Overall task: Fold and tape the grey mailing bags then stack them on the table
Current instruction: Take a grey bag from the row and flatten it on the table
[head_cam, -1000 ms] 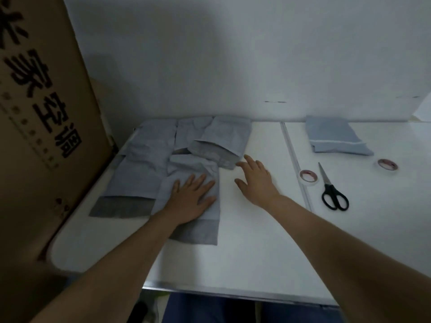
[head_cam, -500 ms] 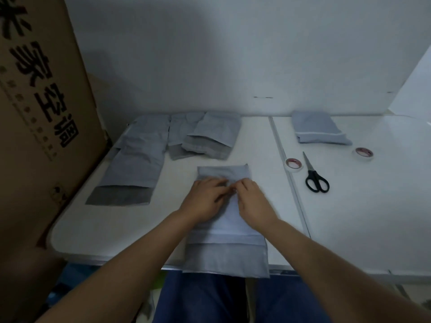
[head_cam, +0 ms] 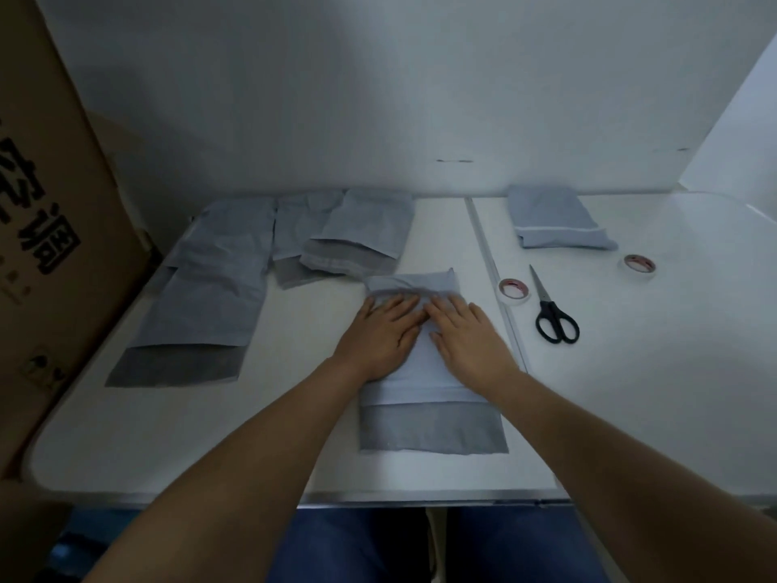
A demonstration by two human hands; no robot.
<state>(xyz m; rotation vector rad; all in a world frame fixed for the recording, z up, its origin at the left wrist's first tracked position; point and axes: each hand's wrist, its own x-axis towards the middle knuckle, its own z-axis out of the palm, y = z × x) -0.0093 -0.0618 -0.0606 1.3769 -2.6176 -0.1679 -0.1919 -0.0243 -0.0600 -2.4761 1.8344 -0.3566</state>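
At the near edge of the white table point(head_cam: 168, 435), a grey mailing bag point(head_cam: 429, 414) lies lengthwise with its darker flap end toward the person. Both hands rest flat on its far half: the left hand point(head_cam: 380, 334) and the right hand point(head_cam: 466, 336) lie side by side, fingers straight and spread, pressing down the rolled far end of the bag and pinching nothing. Right of them, past the table's centre seam, sit a tape roll point(head_cam: 514, 290) and black-handled scissors point(head_cam: 551, 311), with a 2nd tape roll point(head_cam: 639, 265) farther right. Toward the far left corner lie more unfolded bags point(head_cam: 210, 284), overlapping. At the far edge on the right sits a folded bag point(head_cam: 555, 225). A cardboard box point(head_cam: 50, 246) stands against the left edge.
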